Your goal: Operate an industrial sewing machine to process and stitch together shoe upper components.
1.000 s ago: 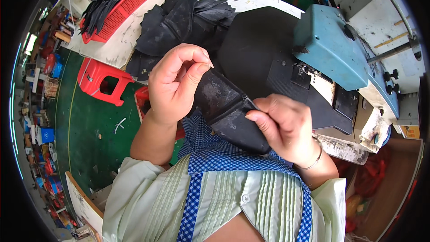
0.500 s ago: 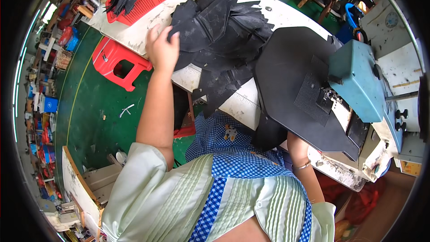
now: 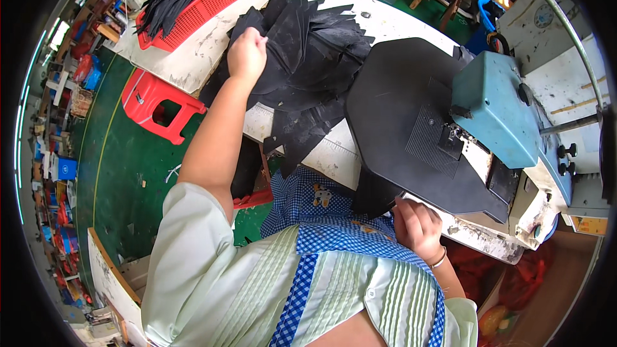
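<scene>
A spread pile of flat black sheet pieces [image 3: 302, 45], like leather or a similar material, lies on the white worktable [image 3: 186, 67]. My left hand [image 3: 247, 56] pinches a black piece [image 3: 218, 77] at the pile's left side; this piece reaches past the table's edge. At right stands a blue-green machine head [image 3: 495, 106] over a wide black work plate [image 3: 392, 103]. My right hand [image 3: 419, 228] is curled just below the plate's near edge. Its fingertips are beside a black piece [image 3: 376, 194] hanging above my lap; what they grip is hidden.
A red plastic basket [image 3: 199, 16] holding black pieces stands on the table's far left. Below it on the green floor is a red stool [image 3: 151, 106]. A curved metal rod [image 3: 572, 26] rises behind the machine. My blue checked apron [image 3: 302, 199] covers my lap.
My left hand has gone from open above the pile's edge to closed on a black piece, drawn out leftward. My right hand has come out from beneath the black plate into view.
</scene>
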`<state>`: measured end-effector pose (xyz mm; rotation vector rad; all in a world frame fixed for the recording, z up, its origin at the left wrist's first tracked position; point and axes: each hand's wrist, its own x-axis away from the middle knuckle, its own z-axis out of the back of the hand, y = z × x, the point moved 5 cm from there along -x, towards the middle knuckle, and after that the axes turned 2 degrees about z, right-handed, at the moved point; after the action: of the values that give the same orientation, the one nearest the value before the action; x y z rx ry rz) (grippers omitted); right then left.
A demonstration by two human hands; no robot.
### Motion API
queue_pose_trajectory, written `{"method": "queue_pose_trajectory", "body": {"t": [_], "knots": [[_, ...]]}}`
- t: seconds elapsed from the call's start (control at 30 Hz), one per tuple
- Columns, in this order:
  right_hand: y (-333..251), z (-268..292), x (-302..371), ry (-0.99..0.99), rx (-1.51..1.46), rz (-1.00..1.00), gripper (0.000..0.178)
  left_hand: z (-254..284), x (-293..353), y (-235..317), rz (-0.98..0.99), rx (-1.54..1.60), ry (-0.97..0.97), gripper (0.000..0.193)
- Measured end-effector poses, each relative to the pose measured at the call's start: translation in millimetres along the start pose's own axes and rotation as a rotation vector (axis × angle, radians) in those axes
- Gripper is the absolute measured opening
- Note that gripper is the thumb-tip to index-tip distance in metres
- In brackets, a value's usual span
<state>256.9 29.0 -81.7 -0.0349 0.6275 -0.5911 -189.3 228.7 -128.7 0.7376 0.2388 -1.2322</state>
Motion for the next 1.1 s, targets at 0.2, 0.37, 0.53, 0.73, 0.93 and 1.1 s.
{"method": "queue_pose_trajectory", "body": {"t": [0.2, 0.37, 0.53, 0.73, 0.93, 1.1], "knots": [[-14, 46, -23, 0.247, 0.081, 0.245, 0.034, 39, -11, 21, -0.061, 0.082, 0.107, 0.036], [-26, 47, -49, 0.274, -0.027, 0.300, 0.036, -23, 17, -10, -0.026, -0.157, -0.123, 0.037], [-21, 49, -31, 0.267, -0.014, 0.215, 0.039, -11, 15, -24, 0.069, 0.137, -0.126, 0.027], [-20, 60, -35, 0.390, 0.086, 0.170, 0.067, 127, 43, 121, -0.089, 0.781, 0.058, 0.023], [-28, 53, -87, 0.353, 0.367, 0.345, 0.031, 150, 110, 200, 0.088, 1.341, -0.369, 0.036], [-5, 65, -82, 0.334, 0.164, 0.219, 0.041, 119, 141, 211, 0.625, 1.886, -0.813, 0.043]]}}
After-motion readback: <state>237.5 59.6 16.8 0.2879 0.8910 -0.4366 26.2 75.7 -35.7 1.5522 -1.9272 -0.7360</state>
